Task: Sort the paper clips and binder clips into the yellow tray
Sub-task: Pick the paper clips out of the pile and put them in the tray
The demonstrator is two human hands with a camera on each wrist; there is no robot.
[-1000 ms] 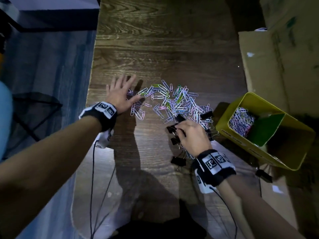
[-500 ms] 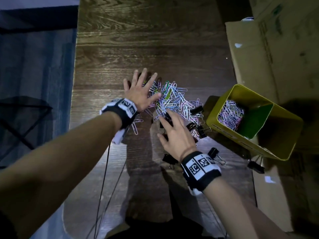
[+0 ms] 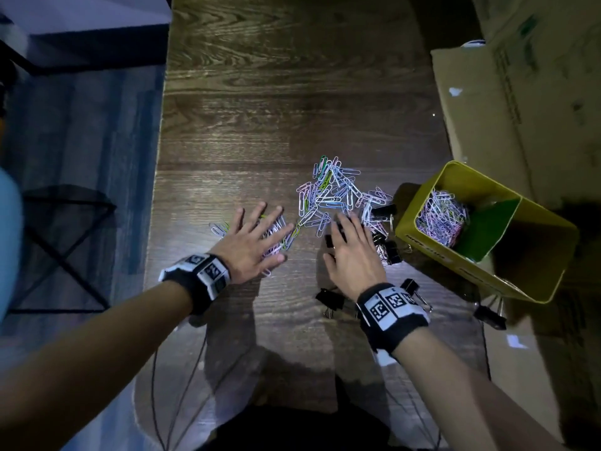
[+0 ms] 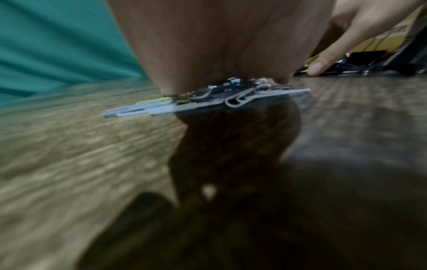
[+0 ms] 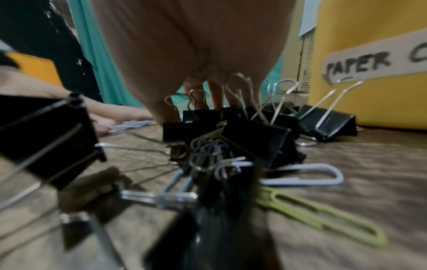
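A heap of coloured paper clips (image 3: 331, 193) lies mid-table, left of the yellow tray (image 3: 419, 239). One tray compartment holds paper clips (image 3: 440, 218) beside a green divider (image 3: 487, 227); the other looks dark. My left hand (image 3: 257, 237) lies flat, fingers spread, pressing a small bunch of paper clips (image 4: 208, 98) onto the wood. My right hand (image 3: 349, 245) lies flat with straight fingers over black binder clips (image 5: 233, 131), near the tray. More binder clips (image 3: 330, 299) lie by my right wrist. The tray wall carries a label reading PAPER (image 5: 360, 62).
A wooden table (image 3: 276, 109) runs away from me; its left edge drops to a blue floor with a dark stool frame (image 3: 65, 229). Cardboard boxes (image 3: 520, 92) stand behind and right of the tray. One binder clip (image 3: 489, 315) lies below the tray. Cables trail from both wrists.
My left hand has dragged a bunch of paper clips left and toward me, away from the heap. My right hand went from curled on the binder clips to flat over them.
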